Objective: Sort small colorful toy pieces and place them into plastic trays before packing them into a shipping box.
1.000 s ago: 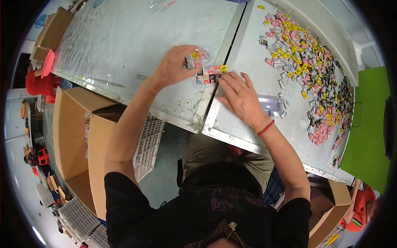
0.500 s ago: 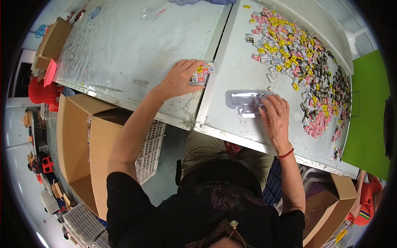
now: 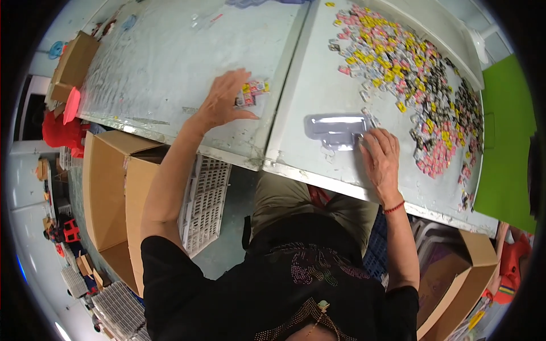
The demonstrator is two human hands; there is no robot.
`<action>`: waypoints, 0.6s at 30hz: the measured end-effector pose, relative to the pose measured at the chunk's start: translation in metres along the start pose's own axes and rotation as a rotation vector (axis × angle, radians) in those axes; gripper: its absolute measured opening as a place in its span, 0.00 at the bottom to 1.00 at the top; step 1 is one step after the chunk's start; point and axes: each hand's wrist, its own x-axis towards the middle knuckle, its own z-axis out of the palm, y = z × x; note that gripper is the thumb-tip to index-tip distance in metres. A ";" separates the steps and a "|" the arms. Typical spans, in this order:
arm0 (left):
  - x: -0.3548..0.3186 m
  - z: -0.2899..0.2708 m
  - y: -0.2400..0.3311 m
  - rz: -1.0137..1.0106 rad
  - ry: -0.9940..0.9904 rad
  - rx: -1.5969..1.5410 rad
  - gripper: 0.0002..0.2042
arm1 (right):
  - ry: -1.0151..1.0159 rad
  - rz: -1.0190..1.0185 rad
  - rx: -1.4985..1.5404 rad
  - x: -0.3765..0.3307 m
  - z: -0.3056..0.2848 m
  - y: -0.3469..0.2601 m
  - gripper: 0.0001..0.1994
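My left hand is open over the left table, thumb spread away from the fingers. Beside its fingertips lies a small cluster of colourful mini packs, pink, yellow and white, partly covered by the hand. On the right table my right hand has its fingers curled at the right end of a clear plastic tray. The thumb and fingertips pinch the tray's edge there. The tray has moulded hollows and lies flat near the front edge. A few mini packs lie just behind its right end.
A large pile of mini packs spreads over the right table. A seam divides the two tables. Open cardboard boxes and a white plastic crate stand below at left. A green panel borders the right side.
My left hand and the cluster of mini packs have shifted left, away from the seam, and the fingers have spread. My right hand stays at the tray's right end.
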 end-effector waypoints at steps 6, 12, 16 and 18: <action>0.030 0.024 0.109 0.111 0.093 -0.307 0.28 | -0.029 0.067 0.045 0.008 0.018 -0.003 0.17; 0.038 0.085 0.176 0.291 0.089 -0.223 0.12 | -0.065 0.073 0.015 -0.017 0.005 -0.014 0.18; 0.038 0.088 0.175 0.348 0.061 -0.268 0.11 | -0.027 0.085 0.024 -0.038 -0.002 -0.016 0.21; 0.044 0.086 0.171 0.372 -0.015 -0.394 0.10 | -0.008 0.087 0.037 -0.037 -0.003 -0.010 0.21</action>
